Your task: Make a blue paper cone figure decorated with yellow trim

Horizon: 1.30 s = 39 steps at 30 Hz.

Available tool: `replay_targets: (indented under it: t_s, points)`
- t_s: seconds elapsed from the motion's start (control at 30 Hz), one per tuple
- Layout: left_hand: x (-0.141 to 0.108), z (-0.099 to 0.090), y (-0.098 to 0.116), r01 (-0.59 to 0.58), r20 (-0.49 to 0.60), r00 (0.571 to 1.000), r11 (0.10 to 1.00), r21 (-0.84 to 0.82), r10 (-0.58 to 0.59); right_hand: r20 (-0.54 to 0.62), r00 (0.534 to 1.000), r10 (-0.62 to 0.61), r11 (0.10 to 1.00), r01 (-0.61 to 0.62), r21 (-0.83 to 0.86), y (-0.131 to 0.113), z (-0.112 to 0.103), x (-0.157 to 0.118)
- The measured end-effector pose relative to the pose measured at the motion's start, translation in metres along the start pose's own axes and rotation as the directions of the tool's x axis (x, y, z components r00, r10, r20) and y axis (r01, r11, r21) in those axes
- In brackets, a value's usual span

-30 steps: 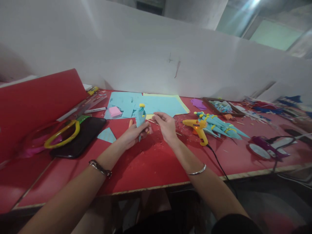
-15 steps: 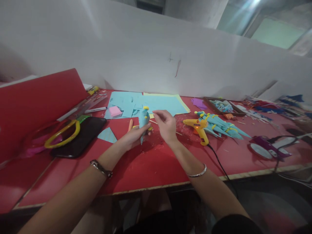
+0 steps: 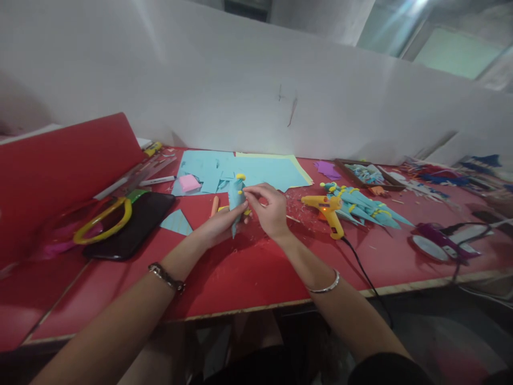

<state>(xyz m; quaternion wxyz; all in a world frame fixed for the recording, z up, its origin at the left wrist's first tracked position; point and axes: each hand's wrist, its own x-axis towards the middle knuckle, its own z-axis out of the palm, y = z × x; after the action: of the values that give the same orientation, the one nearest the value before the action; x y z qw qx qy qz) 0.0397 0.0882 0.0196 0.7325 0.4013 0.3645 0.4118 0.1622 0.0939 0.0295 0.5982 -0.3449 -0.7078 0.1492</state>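
Observation:
My left hand (image 3: 222,223) is closed round a light-blue paper cone (image 3: 235,199), its point down and a yellow trim at its wide top. A small yellow dot shows on the cone's front. The thumb lies across the cone. My right hand (image 3: 270,209) has thumb and forefinger pinched together at the cone's right side, near the yellow dot. Whatever sits between those fingertips, if anything, is too small to make out. To the right, a yellow glue gun (image 3: 326,209) with a lit orange light lies beside a pile of similar blue cones (image 3: 366,207).
Blue paper sheets (image 3: 264,168) and a pink pad (image 3: 188,183) lie behind my hands. At left are a black phone-like slab (image 3: 132,227), yellow-handled scissors (image 3: 102,220) and a cut blue piece (image 3: 177,223). A tray of scraps (image 3: 395,183) and a purple device (image 3: 435,243) stand right.
My right hand has moved left and slightly down, bringing its pinched fingertips against the cone. The left hand and cone have hardly moved.

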Motion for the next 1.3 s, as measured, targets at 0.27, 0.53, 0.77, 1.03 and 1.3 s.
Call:
replay_targets:
  t_s: [0.27,0.53,0.77,1.03,1.3]
  points:
    - [-0.001,0.000,0.000,0.001,0.059,0.998,1.000,0.014,-0.002,0.002,0.999,-0.033,0.999,0.033,-0.017,0.000,0.000,0.001]
    - [-0.001,-0.002,-0.001,-0.006,0.061,0.998,1.000,0.000,0.006,-0.014,1.000,-0.005,1.000,0.006,0.024,-0.002,0.001,0.001]
    - [0.001,-0.003,-0.002,-0.018,0.068,0.998,1.000,0.020,0.016,0.010,0.997,0.083,0.992,-0.083,0.097,0.002,0.001,0.001]
    - [-0.001,-0.002,0.000,-0.089,0.071,0.994,0.994,0.066,0.084,0.067,0.985,0.159,0.971,-0.168,0.172,0.006,0.000,0.003]
    - [-0.002,-0.005,0.001,-0.050,0.068,0.997,0.987,0.155,0.040,0.105,0.983,0.150,0.970,-0.167,0.175,0.009,-0.001,0.003]
